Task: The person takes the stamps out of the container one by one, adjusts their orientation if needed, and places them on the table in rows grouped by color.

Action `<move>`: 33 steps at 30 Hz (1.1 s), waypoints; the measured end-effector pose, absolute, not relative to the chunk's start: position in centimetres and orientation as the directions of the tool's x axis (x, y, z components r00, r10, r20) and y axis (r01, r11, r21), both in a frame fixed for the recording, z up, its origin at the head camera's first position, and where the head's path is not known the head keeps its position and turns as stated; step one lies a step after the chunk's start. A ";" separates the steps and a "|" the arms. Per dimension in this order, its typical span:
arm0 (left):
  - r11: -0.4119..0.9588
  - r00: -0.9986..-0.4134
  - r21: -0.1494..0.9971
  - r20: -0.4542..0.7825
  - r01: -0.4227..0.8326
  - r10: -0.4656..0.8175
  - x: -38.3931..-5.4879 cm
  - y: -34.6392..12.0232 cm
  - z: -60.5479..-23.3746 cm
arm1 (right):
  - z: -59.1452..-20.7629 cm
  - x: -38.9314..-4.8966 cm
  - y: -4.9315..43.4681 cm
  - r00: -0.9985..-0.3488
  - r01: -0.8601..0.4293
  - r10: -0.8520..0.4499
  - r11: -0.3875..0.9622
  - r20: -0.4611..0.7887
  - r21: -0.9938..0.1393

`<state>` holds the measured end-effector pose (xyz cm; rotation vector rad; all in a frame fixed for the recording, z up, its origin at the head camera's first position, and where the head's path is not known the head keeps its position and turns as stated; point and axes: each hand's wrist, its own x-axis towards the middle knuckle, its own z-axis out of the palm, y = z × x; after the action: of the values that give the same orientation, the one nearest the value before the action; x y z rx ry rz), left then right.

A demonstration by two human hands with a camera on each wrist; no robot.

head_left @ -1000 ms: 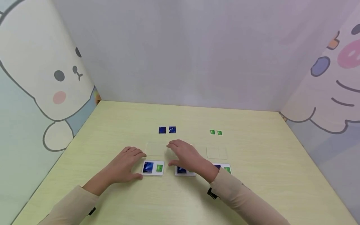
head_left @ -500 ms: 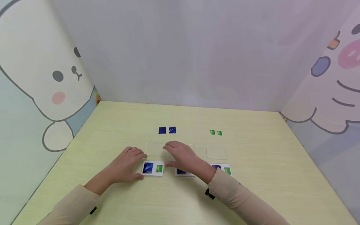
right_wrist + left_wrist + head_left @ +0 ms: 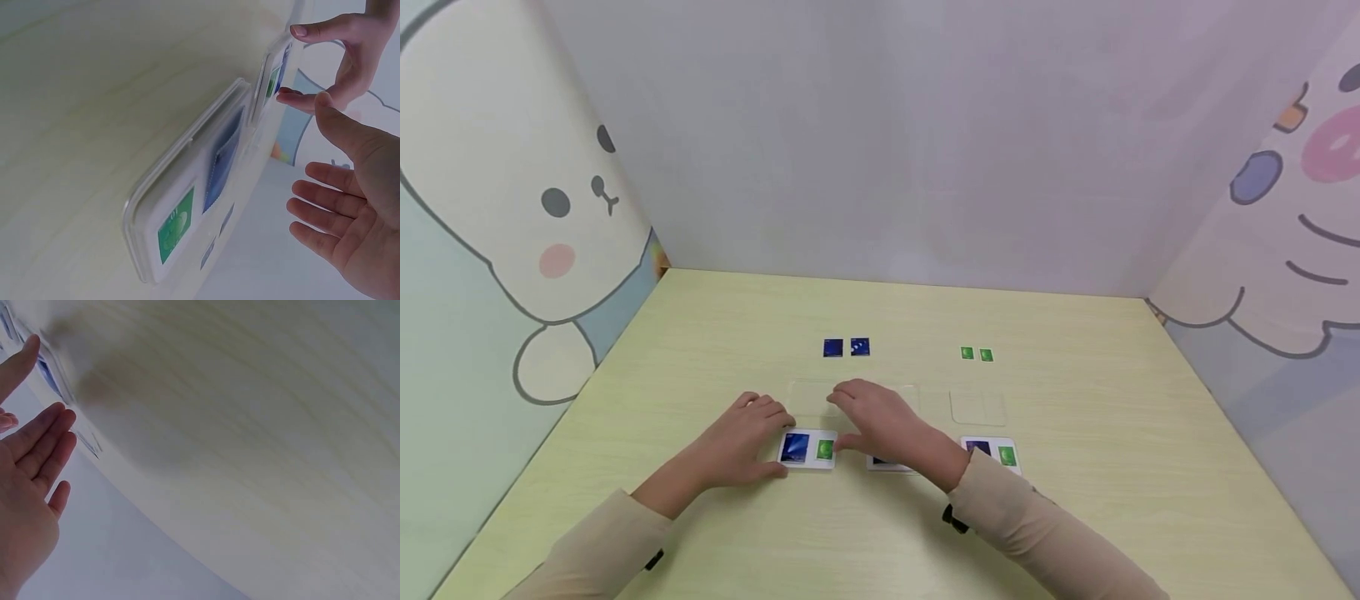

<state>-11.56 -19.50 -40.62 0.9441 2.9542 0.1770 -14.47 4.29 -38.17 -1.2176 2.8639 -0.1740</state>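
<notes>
A clear case with a white insert (image 3: 812, 451) lies at left on the table, bearing a blue stamp (image 3: 795, 447) and a green stamp (image 3: 825, 449). My left hand (image 3: 736, 446) is at its left side, thumb near the front corner and fingers near the back corner. From the right comes my right hand (image 3: 886, 423), its thumb at the case's right edge and fingers extended over the table. Beneath that hand, a second stamp case (image 3: 880, 463) is mostly hidden in the head view. The right wrist view shows this nearer case (image 3: 194, 187) with its green and blue stamps.
A third stamp case (image 3: 996, 444) lies at right, partly behind the right forearm. Clear lids (image 3: 812, 398), (image 3: 977, 408) lie behind the cases. Farther back are two blue stamps (image 3: 846, 347) and two green stamps (image 3: 977, 354). A curtain (image 3: 880, 150) closes the back.
My right hand has moved left, bringing its thumb to the left case's right edge. My left hand has shifted slightly right. The cases look nearly unmoved.
</notes>
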 end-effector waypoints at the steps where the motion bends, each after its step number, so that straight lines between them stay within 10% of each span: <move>1: 0.809 -0.815 0.119 0.000 0.576 0.580 -11.6 -19.5 -40.6 | -38.2 -14.5 4.3 -0.694 -0.717 -0.720 0.688 0.020 -0.114; 33: 0.818 -0.825 0.142 -0.017 0.557 0.565 -11.8 -19.2 -40.4 | -39.1 -14.5 3.2 -0.675 -0.729 -0.738 0.669 -0.009 -0.144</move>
<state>-11.75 -19.24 -40.35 0.9075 2.9400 0.2016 -14.51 3.17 -39.07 -1.2360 2.8088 -0.1975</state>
